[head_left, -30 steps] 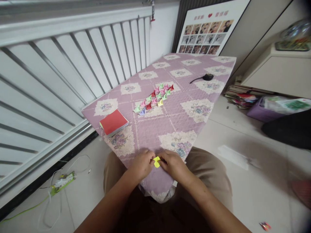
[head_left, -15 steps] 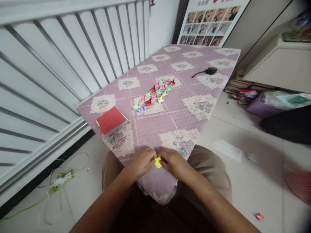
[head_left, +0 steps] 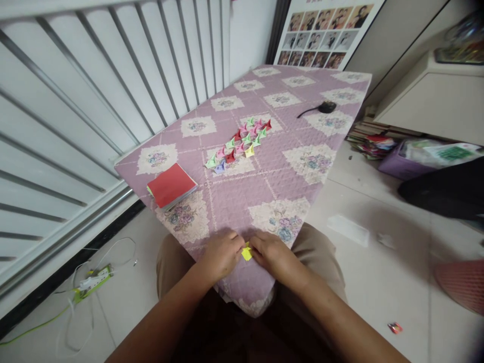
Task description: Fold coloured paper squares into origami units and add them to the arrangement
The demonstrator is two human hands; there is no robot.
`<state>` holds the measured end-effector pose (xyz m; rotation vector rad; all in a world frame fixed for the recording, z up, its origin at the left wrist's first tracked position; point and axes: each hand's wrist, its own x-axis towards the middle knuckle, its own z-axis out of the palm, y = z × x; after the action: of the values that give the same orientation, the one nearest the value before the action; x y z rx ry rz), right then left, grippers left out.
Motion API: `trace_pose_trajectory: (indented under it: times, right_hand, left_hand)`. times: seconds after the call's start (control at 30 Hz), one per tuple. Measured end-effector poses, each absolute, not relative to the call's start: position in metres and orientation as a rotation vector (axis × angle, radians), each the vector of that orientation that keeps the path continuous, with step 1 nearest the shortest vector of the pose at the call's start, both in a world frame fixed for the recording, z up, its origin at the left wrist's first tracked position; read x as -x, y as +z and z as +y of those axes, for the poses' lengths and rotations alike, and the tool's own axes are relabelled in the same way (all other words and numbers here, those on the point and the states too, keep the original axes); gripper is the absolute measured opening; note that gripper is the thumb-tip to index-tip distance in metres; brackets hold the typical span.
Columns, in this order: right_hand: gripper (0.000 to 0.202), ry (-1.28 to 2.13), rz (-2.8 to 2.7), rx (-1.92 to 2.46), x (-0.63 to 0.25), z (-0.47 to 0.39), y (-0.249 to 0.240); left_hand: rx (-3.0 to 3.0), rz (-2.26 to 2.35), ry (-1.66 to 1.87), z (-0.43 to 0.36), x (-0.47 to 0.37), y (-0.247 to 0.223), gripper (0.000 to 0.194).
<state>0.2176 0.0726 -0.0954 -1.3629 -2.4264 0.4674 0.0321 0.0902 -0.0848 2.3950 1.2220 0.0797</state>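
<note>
A small folded piece of yellow paper [head_left: 246, 252] is held between my two hands, just above the near corner of the table. My left hand [head_left: 226, 252] pinches its left side, and my right hand [head_left: 269, 250] grips the right side with curled fingers. The fingers cover part of its edges. Farther up the cloth stand several small folded paper pieces [head_left: 239, 147] in red, pink, green, yellow and blue, set out in slanting rows. To the left lies a stack of square paper [head_left: 172, 185] with a red sheet on top.
A flowered purple tablecloth [head_left: 234, 194] covers the table. A black object with a thin tail [head_left: 326, 107] lies at the far right. The white radiator [head_left: 94, 75] runs along the left. On the floor are a power strip [head_left: 93, 283] with cables and a pink ribbed bin [head_left: 461, 285].
The yellow paper's shape has altered slightly, with its lower edge now looking more pointed. Both hands keep their hold in nearly the same place. The view has shifted a little.
</note>
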Motion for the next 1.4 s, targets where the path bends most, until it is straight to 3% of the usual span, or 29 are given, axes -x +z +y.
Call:
trace_pose_trajectory:
  times: [0.5,0.73,0.93,1.2,1.4]
  right_hand:
    - [0.019,0.119,-2.49,1.24,-0.225,0.036,-0.105]
    - [0.029,0.023,-2.481,1.395,-0.218,0.019,-0.105]
    - [0.01,0.229,-2.33,1.569,-0.212,0.033,-0.099]
    - [0.008,0.334,-2.099,1.741,-0.2,0.039,-0.098]
    - [0.014,0.312,-2.001,1.705,-0.202,0.035,-0.105]
  left_hand:
    - [-2.649,1.279,0.041,0.061,-0.024,-0.098,0.02]
    - [-2.832,1.312,-0.018,0.038,-0.027,-0.093,0.034]
    - [-2.82,1.292,-0.091,0.034,-0.031,-0.084,0.037]
    - [-2.294,1.422,0.205,0.057,-0.03,-0.079,0.023]
    - [-2.2,1.544,0.179,0.071,-0.045,-0.082,0.012]
